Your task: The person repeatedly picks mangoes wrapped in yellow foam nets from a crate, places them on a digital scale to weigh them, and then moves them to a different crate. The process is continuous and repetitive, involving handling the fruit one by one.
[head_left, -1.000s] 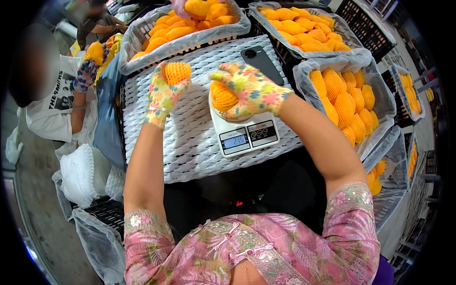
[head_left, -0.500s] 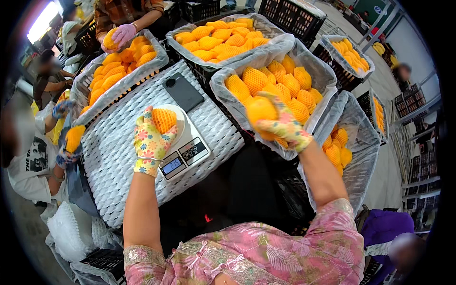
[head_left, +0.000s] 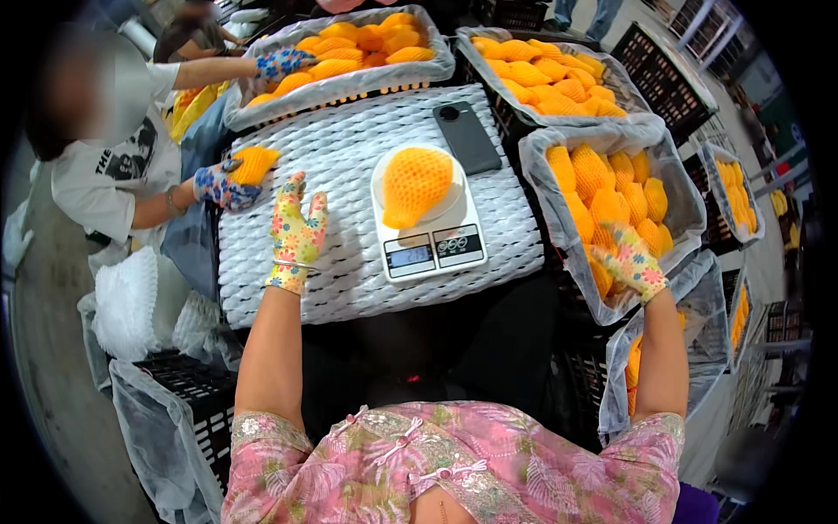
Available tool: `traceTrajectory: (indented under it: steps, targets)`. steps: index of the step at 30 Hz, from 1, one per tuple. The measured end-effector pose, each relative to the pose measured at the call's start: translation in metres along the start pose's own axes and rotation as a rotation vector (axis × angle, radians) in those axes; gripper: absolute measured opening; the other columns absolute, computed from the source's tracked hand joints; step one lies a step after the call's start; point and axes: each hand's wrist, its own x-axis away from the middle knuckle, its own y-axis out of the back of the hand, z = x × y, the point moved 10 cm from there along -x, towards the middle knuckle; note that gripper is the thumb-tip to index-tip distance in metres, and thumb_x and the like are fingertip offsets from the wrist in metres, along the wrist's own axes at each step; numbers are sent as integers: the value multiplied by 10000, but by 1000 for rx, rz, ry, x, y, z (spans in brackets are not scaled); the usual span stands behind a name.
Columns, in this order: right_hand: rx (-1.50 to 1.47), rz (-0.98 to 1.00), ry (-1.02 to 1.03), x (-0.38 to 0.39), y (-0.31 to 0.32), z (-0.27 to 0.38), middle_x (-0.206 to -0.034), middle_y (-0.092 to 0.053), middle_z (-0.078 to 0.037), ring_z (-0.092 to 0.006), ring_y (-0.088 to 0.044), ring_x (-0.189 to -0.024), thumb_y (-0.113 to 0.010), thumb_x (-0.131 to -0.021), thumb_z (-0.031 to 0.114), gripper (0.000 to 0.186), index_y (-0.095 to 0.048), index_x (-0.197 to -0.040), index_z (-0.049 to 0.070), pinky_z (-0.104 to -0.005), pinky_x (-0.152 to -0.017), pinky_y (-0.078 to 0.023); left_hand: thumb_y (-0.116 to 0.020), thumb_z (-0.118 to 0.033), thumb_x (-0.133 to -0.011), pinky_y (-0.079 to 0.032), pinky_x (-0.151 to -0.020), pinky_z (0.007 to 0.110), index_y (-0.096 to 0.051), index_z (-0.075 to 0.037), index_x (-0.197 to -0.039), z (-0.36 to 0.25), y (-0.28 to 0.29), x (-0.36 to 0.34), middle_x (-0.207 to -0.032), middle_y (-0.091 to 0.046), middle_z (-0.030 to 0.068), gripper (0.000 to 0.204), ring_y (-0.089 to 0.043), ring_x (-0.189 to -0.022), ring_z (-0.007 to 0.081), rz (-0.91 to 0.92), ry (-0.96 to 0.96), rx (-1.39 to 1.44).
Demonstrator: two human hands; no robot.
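My left hand point(head_left: 297, 229), in a flowered glove, is open above the white woven foam mat, fingers spread, holding nothing. To its right, a yellow mango-like fruit in a foam net point(head_left: 417, 185) rests on a white kitchen scale point(head_left: 435, 251) with a lit display. My right hand point(head_left: 635, 264), gloved alike, reaches into the lined crate point(head_left: 543, 188) on the right. Its fingers are apart and touch the netted fruits point(head_left: 606, 210) there; I see no fruit lifted in it.
A dark phone point(head_left: 468, 138) lies behind the scale. More lined crates of netted fruit, such as the far-left crate point(head_left: 441, 65), surround the mat. At left, a co-worker's gloved hand point(head_left: 223, 185) holds a netted fruit point(head_left: 255, 164). White foam nets point(head_left: 131, 301) are piled lower left.
My left hand has left the scale and moved left, opening. My right hand, earlier carrying a yellow fruit, is now down among the crate's fruits. The view has turned.
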Motion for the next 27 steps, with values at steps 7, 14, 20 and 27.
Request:
traceTrajectory:
  steps: [7, 14, 20, 27]
  targets:
    - [-28, -83, 655, -53, 27, 209, -1463, -379, -168, -370, -349, -1359, -813, -659, 233, 843, -431, -1405, 141, -439, -1120, -306, -645, -211, -856, -368, -1051, 432, -521, -46, -1314, 30, -6, 27, -1302, -528, 178, 502, -473, -1215, 349, 124, 30, -378]
    - [400, -28, 964, -86, -22, 293, -1482, -349, -165, -372, -333, -1371, -865, -594, 183, 989, -360, -1445, 170, -429, -1130, -307, -639, -171, -856, -380, -1035, 425, -540, -56, -1289, 30, -3, 26, -1279, -550, 150, 459, -496, -1185, 333, 90, 43, -283]
    - [173, 7, 974, -97, -31, 279, -1432, -397, -162, -383, -405, -1310, -833, -611, 163, 855, -422, -1360, 136, -429, -1056, -392, -634, -186, -860, -388, -1024, 421, -541, -55, -1288, 30, -1, 26, -1260, -563, 149, 457, -510, -1167, 331, 71, 38, -283]
    - [-293, -8, 677, -156, -37, 280, -1245, -587, -158, -291, -593, -1124, -807, -689, 213, 632, -558, -1251, 66, -358, -975, -461, -633, -181, -855, -395, -1016, 422, -542, -68, -1284, 32, -3, 25, -1253, -565, 146, 453, -511, -1163, 331, 52, 6, -283]
